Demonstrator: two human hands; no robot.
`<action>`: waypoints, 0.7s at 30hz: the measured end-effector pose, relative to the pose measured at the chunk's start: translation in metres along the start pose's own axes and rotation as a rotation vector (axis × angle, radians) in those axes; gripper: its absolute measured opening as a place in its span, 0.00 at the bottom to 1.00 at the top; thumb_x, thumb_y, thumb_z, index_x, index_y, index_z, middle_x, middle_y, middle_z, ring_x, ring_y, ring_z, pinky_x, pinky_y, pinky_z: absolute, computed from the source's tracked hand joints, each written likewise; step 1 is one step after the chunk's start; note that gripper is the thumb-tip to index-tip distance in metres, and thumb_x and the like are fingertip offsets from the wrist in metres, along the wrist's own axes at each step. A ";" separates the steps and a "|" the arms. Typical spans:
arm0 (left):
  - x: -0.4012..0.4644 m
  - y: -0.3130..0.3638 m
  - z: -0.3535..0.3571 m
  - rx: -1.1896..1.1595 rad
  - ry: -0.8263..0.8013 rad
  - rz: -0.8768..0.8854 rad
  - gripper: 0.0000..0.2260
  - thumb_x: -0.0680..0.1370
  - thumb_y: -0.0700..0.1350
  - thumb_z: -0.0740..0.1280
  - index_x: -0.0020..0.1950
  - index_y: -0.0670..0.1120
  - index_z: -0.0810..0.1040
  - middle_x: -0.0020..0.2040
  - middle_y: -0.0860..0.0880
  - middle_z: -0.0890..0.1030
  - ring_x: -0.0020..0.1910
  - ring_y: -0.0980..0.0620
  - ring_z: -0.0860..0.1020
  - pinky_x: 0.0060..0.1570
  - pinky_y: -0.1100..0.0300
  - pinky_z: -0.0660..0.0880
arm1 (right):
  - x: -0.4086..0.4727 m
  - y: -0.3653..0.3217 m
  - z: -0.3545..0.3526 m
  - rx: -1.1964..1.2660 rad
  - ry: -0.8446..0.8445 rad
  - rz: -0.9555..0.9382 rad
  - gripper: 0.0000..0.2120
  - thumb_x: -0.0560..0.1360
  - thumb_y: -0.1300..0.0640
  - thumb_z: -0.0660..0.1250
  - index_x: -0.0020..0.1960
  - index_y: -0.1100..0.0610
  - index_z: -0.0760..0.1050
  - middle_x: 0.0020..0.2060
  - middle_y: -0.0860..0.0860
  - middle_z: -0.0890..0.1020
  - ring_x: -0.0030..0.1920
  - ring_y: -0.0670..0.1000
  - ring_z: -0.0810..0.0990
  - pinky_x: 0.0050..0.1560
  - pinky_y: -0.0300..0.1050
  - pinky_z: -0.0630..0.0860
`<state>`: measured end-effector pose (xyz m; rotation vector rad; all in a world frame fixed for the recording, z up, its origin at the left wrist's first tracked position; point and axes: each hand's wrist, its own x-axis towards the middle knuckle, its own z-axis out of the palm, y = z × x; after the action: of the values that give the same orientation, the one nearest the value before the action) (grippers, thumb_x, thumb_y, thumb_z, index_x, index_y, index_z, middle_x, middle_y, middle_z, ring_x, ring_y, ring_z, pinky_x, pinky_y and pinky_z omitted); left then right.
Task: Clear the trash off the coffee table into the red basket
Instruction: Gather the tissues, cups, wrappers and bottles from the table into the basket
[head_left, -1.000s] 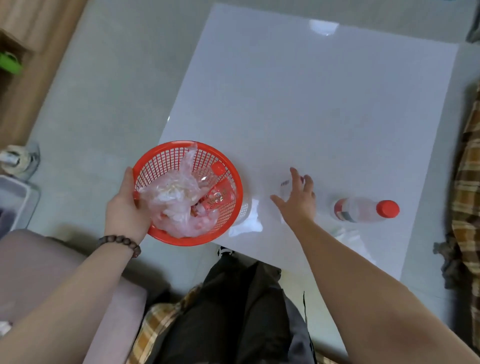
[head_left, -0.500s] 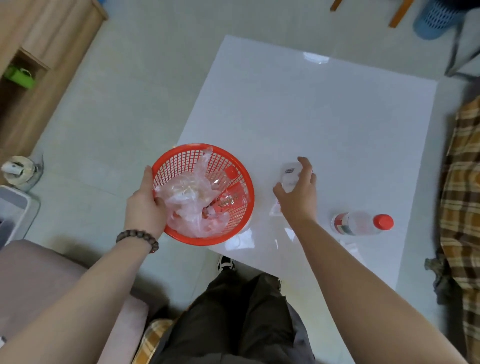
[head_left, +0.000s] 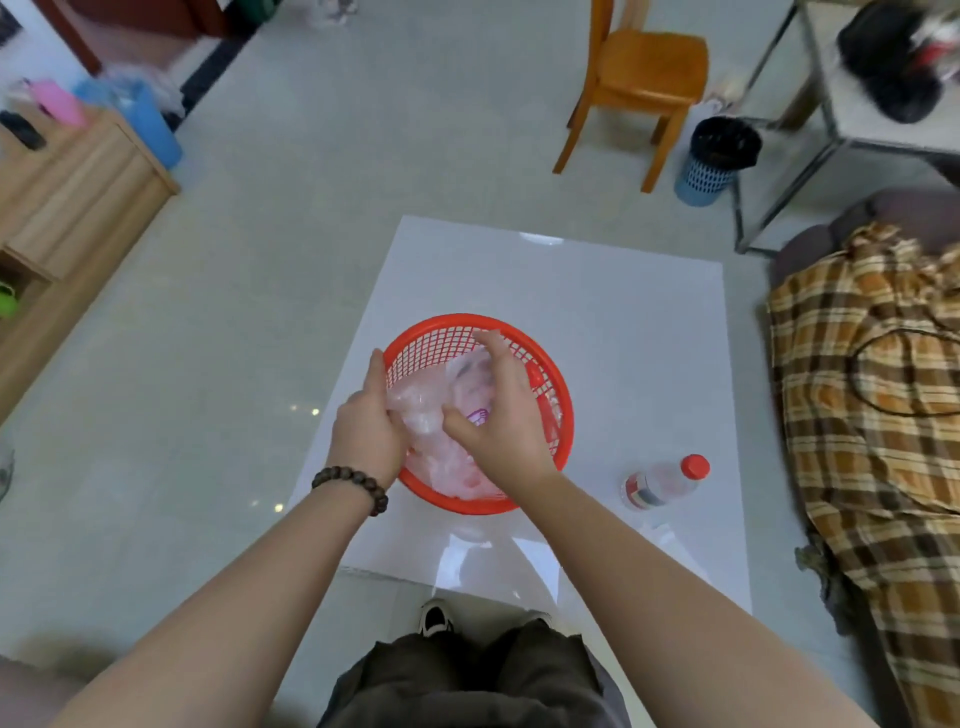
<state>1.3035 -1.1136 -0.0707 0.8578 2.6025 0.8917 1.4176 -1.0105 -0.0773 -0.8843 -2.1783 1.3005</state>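
Presently the red basket (head_left: 550, 384) sits on the white coffee table (head_left: 623, 312), toward the table's near left part. Left hand (head_left: 366, 434) grips the basket rim at about 9 o'clock, thumb up along the outside of the rim, fingers hidden inside against the contents. Beaded bracelet (head_left: 350, 486) on that wrist. Right hand (head_left: 501, 415) is over the basket's middle, fingers loosely spread and curved down onto crumpled clear plastic bags (head_left: 421, 410); whether it has hold of anything cannot be told, as the palm side is hidden. Bags fill most of the basket, with red items showing at the basket's 3 o'clock side, too blurred to identify. Plastic bottle (head_left: 662, 483) with red cap lies on its side on the table at 4 o'clock from the basket, well apart from both hands. Some clear plastic scrap (head_left: 660, 532) lies just beyond the bottle toward the near table edge, indistinct.
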 end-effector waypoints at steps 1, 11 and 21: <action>0.001 0.005 0.001 -0.024 -0.008 0.016 0.31 0.74 0.33 0.55 0.75 0.48 0.56 0.44 0.40 0.77 0.40 0.43 0.74 0.40 0.56 0.69 | -0.003 0.002 0.003 -0.007 -0.023 0.012 0.36 0.67 0.52 0.69 0.69 0.40 0.56 0.67 0.48 0.67 0.63 0.41 0.66 0.53 0.29 0.63; -0.005 -0.002 0.013 -0.130 -0.137 -0.026 0.26 0.77 0.38 0.56 0.75 0.51 0.57 0.47 0.44 0.78 0.43 0.46 0.77 0.42 0.59 0.71 | -0.019 0.025 0.011 -0.139 -0.127 0.143 0.42 0.68 0.46 0.72 0.72 0.36 0.48 0.72 0.51 0.59 0.71 0.55 0.63 0.59 0.43 0.66; -0.005 0.000 0.030 -0.095 -0.121 -0.081 0.27 0.77 0.36 0.56 0.75 0.49 0.57 0.56 0.40 0.78 0.45 0.47 0.73 0.45 0.58 0.69 | -0.058 0.050 -0.077 -0.144 0.401 0.146 0.41 0.71 0.42 0.70 0.75 0.45 0.51 0.72 0.55 0.60 0.73 0.51 0.58 0.70 0.45 0.59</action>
<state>1.3204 -1.1022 -0.0937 0.7515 2.4522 0.9042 1.5229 -0.9885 -0.0900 -1.2609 -1.9339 0.9351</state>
